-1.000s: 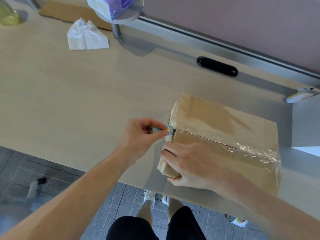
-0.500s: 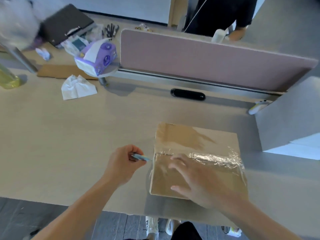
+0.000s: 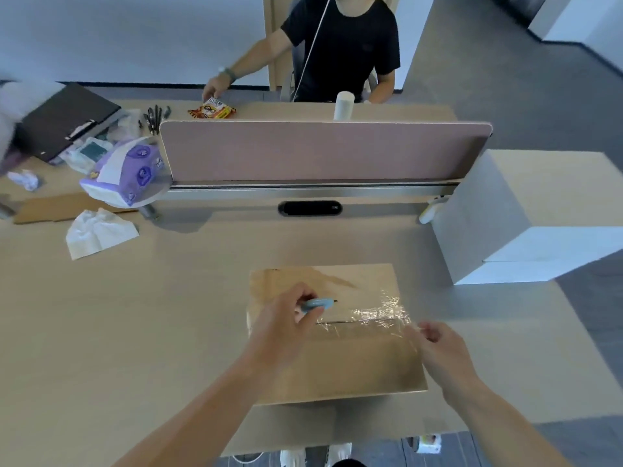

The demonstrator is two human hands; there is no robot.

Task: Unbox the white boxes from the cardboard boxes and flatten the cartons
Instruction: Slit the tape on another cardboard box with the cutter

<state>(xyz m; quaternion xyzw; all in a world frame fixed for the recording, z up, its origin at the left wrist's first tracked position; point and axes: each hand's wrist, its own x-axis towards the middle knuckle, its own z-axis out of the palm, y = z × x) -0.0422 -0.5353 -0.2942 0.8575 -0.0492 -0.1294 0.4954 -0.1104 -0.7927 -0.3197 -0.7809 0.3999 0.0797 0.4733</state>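
My left hand [image 3: 286, 328] grips a small blue cutter [image 3: 317, 303] over the cardboard box [image 3: 337, 365] lying on the desk [image 3: 135, 315]; my right hand [image 3: 438, 348] pinches clear tape [image 3: 377, 315] at that box's right edge

Upper left: grey shape [image 3: 13, 106] blurred, cut by frame edge | top centre: seated person [image 3: 344, 45] cropped at the head | right edge: white box [image 3: 526, 210] cut off | centre: left hand [image 3: 286, 326] hides much of the cutter [image 3: 315, 304] | lower right: right hand [image 3: 438, 345] blurred at the tape [image 3: 377, 315], hold unclear
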